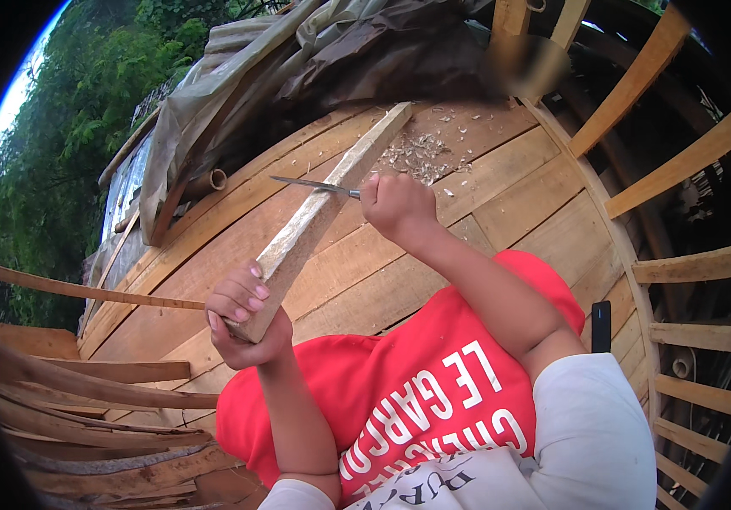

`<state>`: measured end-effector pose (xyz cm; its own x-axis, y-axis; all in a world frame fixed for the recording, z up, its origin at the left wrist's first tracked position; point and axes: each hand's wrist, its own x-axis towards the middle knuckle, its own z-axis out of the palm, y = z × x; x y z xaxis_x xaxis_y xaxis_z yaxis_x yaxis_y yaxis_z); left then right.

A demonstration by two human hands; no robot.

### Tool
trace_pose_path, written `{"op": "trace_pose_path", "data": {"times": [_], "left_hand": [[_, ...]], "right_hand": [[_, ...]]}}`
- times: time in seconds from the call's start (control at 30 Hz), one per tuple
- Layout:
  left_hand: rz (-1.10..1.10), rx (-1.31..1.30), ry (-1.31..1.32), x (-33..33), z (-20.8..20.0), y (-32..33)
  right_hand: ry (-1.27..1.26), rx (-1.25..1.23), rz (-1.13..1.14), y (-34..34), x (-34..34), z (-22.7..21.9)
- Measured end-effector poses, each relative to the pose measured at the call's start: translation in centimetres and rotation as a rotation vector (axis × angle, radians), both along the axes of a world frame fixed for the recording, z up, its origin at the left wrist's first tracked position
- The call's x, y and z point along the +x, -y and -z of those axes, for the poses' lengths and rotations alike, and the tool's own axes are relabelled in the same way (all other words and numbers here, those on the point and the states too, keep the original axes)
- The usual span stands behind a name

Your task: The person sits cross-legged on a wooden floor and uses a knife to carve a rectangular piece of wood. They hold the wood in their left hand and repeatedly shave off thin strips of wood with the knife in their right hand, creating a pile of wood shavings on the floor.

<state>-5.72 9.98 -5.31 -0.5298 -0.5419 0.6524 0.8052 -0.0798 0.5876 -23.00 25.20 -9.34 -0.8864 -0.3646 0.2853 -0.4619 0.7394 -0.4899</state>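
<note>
My left hand is wrapped round the near end of a squared length of wood. The wood slants away from me to the upper right, its far end over the plank floor. Its upper face looks pale and freshly cut. In my right hand is a knife, gripped by its handle, which my fist mostly hides. The blade points left and lies across the top of the wood, about midway along. Wood shavings are scattered on the planks beyond my right hand.
Under me is a plank floor. Upright wooden slats line the right side. Wooden strips are bunched at the lower left. A dark phone-like slab lies near my right elbow. Plastic sheeting and a bamboo pole end are at the far left.
</note>
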Motion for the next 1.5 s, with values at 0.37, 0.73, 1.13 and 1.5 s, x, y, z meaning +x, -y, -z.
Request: {"op": "trace_pose_path", "data": {"times": [0.37,0.73,1.13,1.5], "left_hand": [[0.033,0.016,-0.045,1.1,-1.2,-0.7],[0.040,-0.031,-0.058,2.6,-3.6,-1.2],[-0.043,-0.027,-0.005,1.2,-2.7,-2.5],[0.017,-0.050,-0.054,2.2,-3.7,-2.8]], "right_hand": [[0.153,-0.007,-0.227,0.6,3.9,-3.6],[0.199,-0.010,-0.092,-0.2,1.3,-2.2],[0.207,-0.102,-0.044,-1.2,-0.8,-0.4],[0.212,-0.067,0.040,-0.7,-1.9,-0.9]]}}
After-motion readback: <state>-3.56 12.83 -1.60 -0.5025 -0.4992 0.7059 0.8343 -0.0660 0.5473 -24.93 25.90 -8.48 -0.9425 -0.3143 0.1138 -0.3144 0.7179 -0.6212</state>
